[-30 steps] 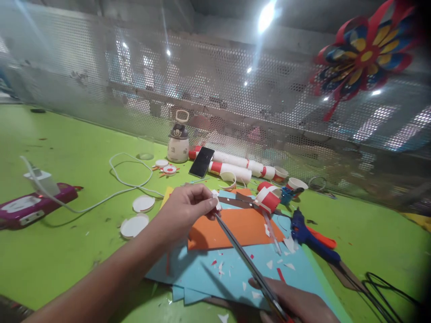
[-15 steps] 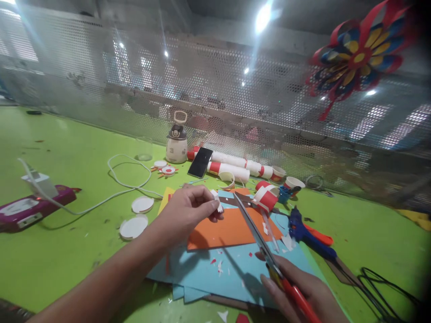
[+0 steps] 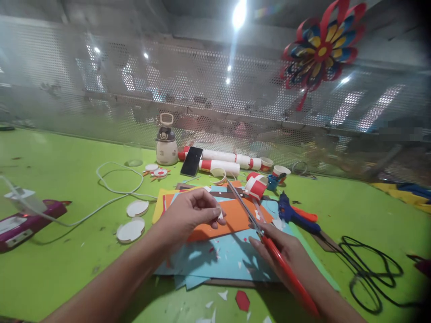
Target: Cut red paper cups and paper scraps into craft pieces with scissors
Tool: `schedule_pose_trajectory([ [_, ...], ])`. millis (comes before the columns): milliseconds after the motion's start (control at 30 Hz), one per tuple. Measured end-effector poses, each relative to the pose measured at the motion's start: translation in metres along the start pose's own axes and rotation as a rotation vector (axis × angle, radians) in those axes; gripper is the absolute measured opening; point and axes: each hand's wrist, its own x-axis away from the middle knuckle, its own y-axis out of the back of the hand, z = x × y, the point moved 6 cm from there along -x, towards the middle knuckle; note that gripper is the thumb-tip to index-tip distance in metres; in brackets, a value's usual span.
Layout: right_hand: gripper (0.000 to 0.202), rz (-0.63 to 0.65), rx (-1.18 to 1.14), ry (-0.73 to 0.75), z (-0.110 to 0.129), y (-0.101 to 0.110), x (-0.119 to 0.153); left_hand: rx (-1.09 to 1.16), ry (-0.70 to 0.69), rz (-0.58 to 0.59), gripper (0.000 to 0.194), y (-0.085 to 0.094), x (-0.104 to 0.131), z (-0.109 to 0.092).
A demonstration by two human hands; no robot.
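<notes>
Between the thumb and fingers of my left hand (image 3: pixel 198 208) is a small white paper piece (image 3: pixel 220 214) with a fringed edge, partly hidden by the fingertips. My right hand (image 3: pixel 283 246) grips red-handled scissors (image 3: pixel 279 255), their long blades pointing up and away, apart from the paper piece. Both hands are above a stack of coloured sheets: an orange sheet (image 3: pixel 232 215) lies over a light blue sheet (image 3: pixel 235 258). Tiny red and white scraps are scattered on the blue one. A red and white paper cup piece (image 3: pixel 256 185) lies just beyond the scissor tips.
A blue glue gun (image 3: pixel 296 213) and its black cord (image 3: pixel 367 264) lie on the right. White paper discs (image 3: pixel 130 229), a white cable (image 3: pixel 84 220) and a purple power strip (image 3: pixel 43 222) are left. Behind are a bottle (image 3: pixel 167 148), a phone (image 3: pixel 191 161) and white-and-red tubes (image 3: pixel 222 167).
The view has shifted a little to the right. The white paper piece has turned in my left fingers and now shows less. The scissors stay in my right hand.
</notes>
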Motion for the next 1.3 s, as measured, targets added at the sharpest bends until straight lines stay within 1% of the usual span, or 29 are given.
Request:
schedule_pose_trajectory([
  [100, 0.028, 0.013, -0.042, 0.012, 0.003, 0.002, -0.001, -0.036, 0.031, 0.007, 0.022, 0.002, -0.003, 0.008],
  [167, 0.026, 0.021, -0.078, 0.023, 0.007, 0.004, 0.0, -0.046, 0.059, 0.036, 0.023, -0.002, -0.004, 0.016],
  [233, 0.026, 0.024, -0.12, 0.037, 0.014, 0.006, 0.003, -0.062, 0.09, 0.08, 0.022, -0.01, -0.004, 0.026],
  [367, 0.025, 0.011, -0.198, 0.048, 0.025, 0.004, 0.008, -0.181, 0.124, 0.206, 0.016, -0.034, 0.0, 0.045],
  [467, 0.022, -0.014, -0.248, 0.067, 0.027, -0.001, 0.01, -0.235, 0.122, 0.235, 0.022, -0.046, 0.003, 0.054],
  [567, 0.021, -0.031, -0.283, 0.113, 0.028, -0.002, 0.011, -0.248, 0.085, 0.213, 0.03, -0.05, 0.003, 0.054],
  [733, 0.024, -0.077, -0.291, 0.136, 0.029, 0.001, 0.011, -0.239, 0.022, 0.196, 0.03, -0.052, 0.005, 0.048],
  [833, 0.025, -0.096, -0.311, 0.145, 0.026, 0.0, 0.01, -0.207, 0.045, 0.23, 0.032, -0.056, 0.007, 0.05],
  [967, 0.027, -0.087, -0.333, 0.171, 0.025, -0.002, 0.009, -0.2, 0.077, 0.222, 0.036, -0.057, 0.008, 0.054],
  [1033, 0.028, -0.095, -0.331, 0.174, 0.024, -0.001, 0.01, -0.197, 0.083, 0.232, 0.033, -0.057, 0.008, 0.055],
  [1167, 0.027, -0.13, -0.323, 0.152, 0.022, -0.002, 0.015, -0.25, 0.094, 0.259, 0.024, -0.056, 0.008, 0.059],
  [1300, 0.027, -0.194, -0.313, 0.099, 0.018, 0.002, 0.017, -0.193, 0.124, 0.272, 0.031, -0.058, 0.007, 0.069],
])
